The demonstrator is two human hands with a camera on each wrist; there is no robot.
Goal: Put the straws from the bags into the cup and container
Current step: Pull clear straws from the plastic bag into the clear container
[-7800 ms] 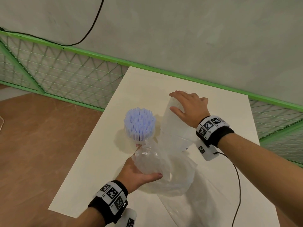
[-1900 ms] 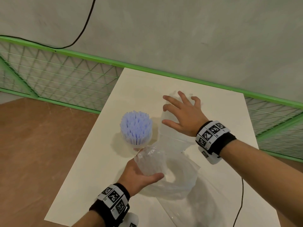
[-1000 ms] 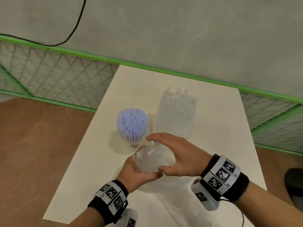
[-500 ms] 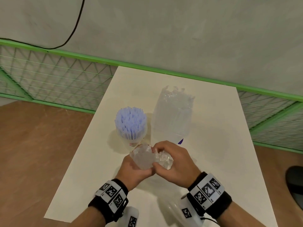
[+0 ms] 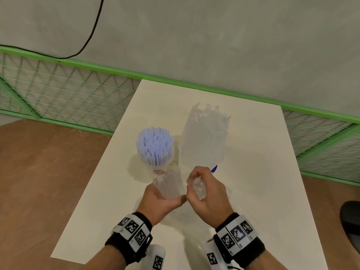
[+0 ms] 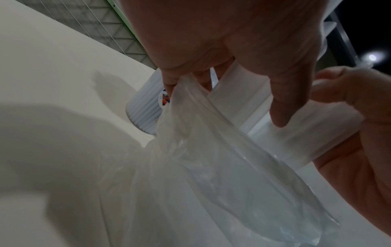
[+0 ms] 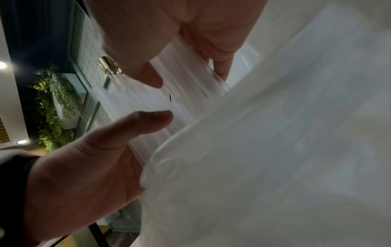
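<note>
On the white table [image 5: 257,172] a cup [image 5: 155,164] stands packed with upright lavender straws [image 5: 154,146]. To its right rises a tall clear container [image 5: 203,139] full of pale straws. Just in front of both, my left hand [image 5: 162,198] grips a crumpled clear plastic bag [image 5: 169,187]. My right hand [image 5: 206,193] squeezes another wad of the same bag [image 5: 197,188]. In the left wrist view my left fingers [image 6: 279,107] pinch the bag [image 6: 232,175], with the cup's base [image 6: 143,108] behind. The bag [image 7: 275,167] fills the right wrist view below my right fingers [image 7: 152,80].
A green wire-mesh fence [image 5: 78,98] runs behind and beside the table, under a grey wall with a black cable [image 5: 91,34]. Brown floor [image 5: 48,182] lies to the left. A dark object [image 5: 351,219] sits on the floor at the far right.
My right hand left the top of the tall container, came back to the bag held by my left hand and gripped it. The bag is now bunched small between both hands.
</note>
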